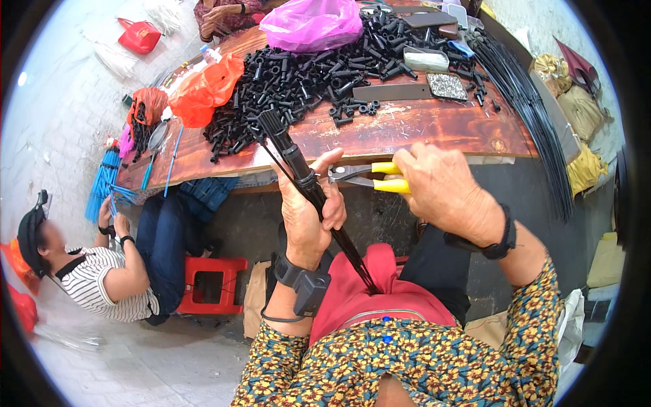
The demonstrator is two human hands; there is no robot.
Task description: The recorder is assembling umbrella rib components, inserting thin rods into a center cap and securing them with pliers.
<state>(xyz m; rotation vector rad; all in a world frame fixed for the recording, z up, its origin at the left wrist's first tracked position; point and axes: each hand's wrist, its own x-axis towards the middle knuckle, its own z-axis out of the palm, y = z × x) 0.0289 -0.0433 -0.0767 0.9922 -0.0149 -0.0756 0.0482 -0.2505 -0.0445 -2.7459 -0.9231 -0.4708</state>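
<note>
My left hand (305, 220) is closed round a bundle of thin black rods (349, 252), held upright at a slant. Near its top, a black plastic fitting (290, 148) sits on the bundle, with a dark tie around it just below. The lower end reaches the red apron (413, 292) on my lap. In my right hand (444, 193) are pliers (380, 176) with yellow handles. Their metal jaws point left and lie beside the tie, close to my left fingers. Whether the jaws grip anything, I cannot tell.
A heap of black plastic fittings (264, 85) covers much of the wooden table (441, 132), with a purple bag (312, 27) and an orange bag (207, 88). Long black rods (525, 98) overhang its right edge. At left, a seated person (115, 275) handles blue rods (105, 180).
</note>
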